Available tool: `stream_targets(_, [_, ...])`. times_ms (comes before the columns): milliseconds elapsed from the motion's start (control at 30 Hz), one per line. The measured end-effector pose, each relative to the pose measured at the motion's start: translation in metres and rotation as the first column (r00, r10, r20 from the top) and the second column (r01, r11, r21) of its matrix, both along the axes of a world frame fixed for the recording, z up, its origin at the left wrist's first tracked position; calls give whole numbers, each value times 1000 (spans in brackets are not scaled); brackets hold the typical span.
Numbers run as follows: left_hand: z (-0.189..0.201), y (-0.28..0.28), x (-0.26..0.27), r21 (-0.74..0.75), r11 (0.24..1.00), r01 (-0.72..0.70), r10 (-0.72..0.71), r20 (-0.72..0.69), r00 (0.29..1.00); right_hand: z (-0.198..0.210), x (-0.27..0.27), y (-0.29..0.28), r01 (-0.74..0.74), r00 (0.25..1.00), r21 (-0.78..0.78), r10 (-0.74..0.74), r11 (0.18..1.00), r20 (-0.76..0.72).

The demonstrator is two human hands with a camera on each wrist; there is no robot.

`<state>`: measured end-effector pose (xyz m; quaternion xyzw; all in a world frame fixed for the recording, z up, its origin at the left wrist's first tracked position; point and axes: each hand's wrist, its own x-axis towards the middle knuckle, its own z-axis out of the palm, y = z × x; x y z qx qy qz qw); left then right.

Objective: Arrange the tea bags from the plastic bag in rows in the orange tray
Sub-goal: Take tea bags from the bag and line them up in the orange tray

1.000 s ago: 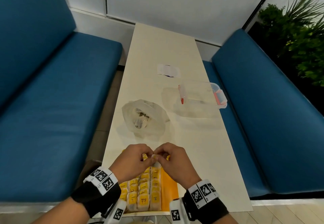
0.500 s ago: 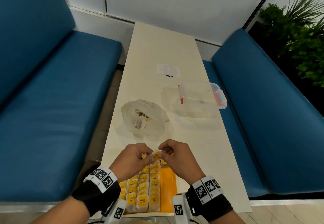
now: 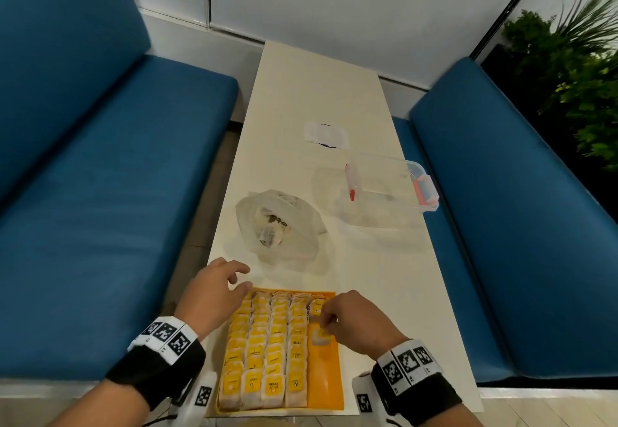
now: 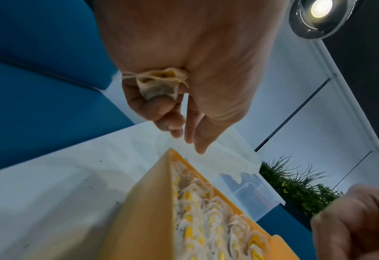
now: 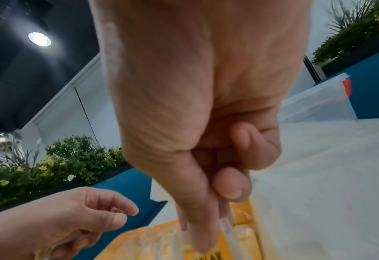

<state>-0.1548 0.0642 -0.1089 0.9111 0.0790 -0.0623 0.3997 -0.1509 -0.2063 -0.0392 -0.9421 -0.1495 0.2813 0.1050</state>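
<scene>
Inspector: Currently, the right hand [image 3: 351, 321] pinches one tea bag [image 3: 321, 336] between thumb and fingers, low over the bare fifth lane of the tray [image 3: 329, 380]. The left hand [image 3: 214, 293] keeps a spare bag [image 4: 161, 84] tucked under its curled outer fingers, with index finger and thumb loose, beside the tray's far left corner.

Clerk: And the stock?

Inspector: Four full rows [image 3: 264, 353] fill the tray; one bag [image 3: 316, 306] heads the fifth. More sit in the plastic bag [image 3: 277, 222] on the table [image 3: 317, 92], just beyond the tray.

Clerk: Handling?

Inspector: Judged light, soft and easily crushed; the paper would tear, and the string may snag. Best taken at the top edge, by the yellow tag.

Clerk: Any markings?

Inspector: Yellow tags carry dark print. One near the front appears to read "RELAX"; the remainder is too small to read.
</scene>
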Motion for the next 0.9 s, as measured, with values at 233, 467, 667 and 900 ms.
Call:
stream_targets(233, [-18,6,-4,14,1000,2,-1,-64,998,-30,6,5,-41,997,-158,51,987,63])
stream_targets(467, [-23,6,-4,-32,999,-13,11,-60,998,-49,6,6,24,983,-218,16,976,182])
stream_targets(667, [-24,7,-4,-62,998,-20,17,-48,999,-56,9,10,36,972,-239,22,970,235])
stream_targets(900, [-23,6,-4,-79,997,-23,19,-48,999,-57,9,9,54,971,-260,9,964,238])
